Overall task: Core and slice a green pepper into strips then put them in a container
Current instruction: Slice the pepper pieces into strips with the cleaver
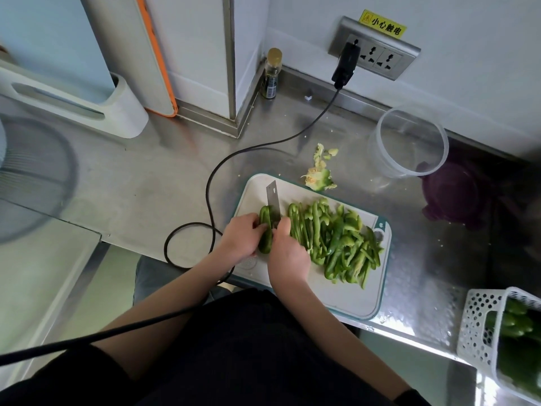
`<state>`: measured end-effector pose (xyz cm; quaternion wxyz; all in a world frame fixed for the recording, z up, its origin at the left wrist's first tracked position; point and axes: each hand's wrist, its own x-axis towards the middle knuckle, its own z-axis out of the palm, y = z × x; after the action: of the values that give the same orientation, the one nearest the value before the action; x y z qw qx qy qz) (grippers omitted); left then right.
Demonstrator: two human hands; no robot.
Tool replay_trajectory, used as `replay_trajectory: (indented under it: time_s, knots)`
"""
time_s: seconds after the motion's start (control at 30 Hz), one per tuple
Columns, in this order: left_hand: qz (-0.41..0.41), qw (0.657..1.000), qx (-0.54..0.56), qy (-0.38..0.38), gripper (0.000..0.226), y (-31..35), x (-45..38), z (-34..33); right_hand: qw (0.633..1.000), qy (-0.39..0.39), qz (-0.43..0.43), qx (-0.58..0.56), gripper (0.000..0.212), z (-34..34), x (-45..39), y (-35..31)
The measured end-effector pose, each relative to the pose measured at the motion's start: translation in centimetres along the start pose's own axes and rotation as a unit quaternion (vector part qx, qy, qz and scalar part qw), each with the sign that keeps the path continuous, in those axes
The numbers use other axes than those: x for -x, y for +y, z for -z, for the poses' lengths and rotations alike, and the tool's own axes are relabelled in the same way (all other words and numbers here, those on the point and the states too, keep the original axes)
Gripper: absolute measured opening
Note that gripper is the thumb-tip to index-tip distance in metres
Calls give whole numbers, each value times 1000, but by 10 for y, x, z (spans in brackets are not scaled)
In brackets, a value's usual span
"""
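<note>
A white cutting board [348, 300] with a teal rim lies on the steel counter. On it, my left hand [243, 237] holds down a narrow piece of green pepper [265, 230] with curled fingers. My right hand [288, 253] grips the handle of a cleaver [272, 200], whose blade stands edge-down on the pepper piece just right of my left fingers. A heap of green pepper strips [336, 241] covers the board's right half. A clear round container [409, 139] stands beyond the board at the right, with nothing in it.
The pepper core and scraps [320, 174] lie just past the board. A purple lid [453, 194] lies next to the container. A black cable [210, 177] loops left of the board. A white basket [480, 323] with whole peppers stands at the lower right. A small bottle [271, 73] stands by the wall.
</note>
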<state>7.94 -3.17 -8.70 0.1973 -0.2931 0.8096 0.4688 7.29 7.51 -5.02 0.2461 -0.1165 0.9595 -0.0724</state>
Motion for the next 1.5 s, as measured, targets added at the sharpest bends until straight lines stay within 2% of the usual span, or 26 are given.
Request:
replay_trajectory:
  time_s: [0.17, 0.3, 0.4, 0.5, 0.67, 1.17, 1.5]
  knots:
    - [8, 1000, 22, -2, 34, -2, 2, -1, 1000, -26, 3, 3, 25, 9, -18, -12]
    - [18, 999, 47, -3, 29, -2, 4, -1, 1000, -3, 18, -21, 17, 24, -50, -18]
    - [17, 999, 43, 0, 27, -5, 3, 2, 1000, 2, -1, -19, 20, 29, -44, 2]
    - [-9, 1000, 15, -9, 29, -6, 1, 7, 996, 18, -34, -81, 24, 33, -20, 25]
    - [-20, 999, -37, -12, 33, -2, 1, 9, 988, 35, -10, -149, 21, 35, -3, 25]
    - [-52, 998, -43, -11, 33, -5, -3, 5, 996, 5, 11, -91, 24, 22, 2, 12]
    - [-52, 998, -40, -10, 34, -6, -6, 5, 995, 3, 13, -98, 25, 13, 1, 3]
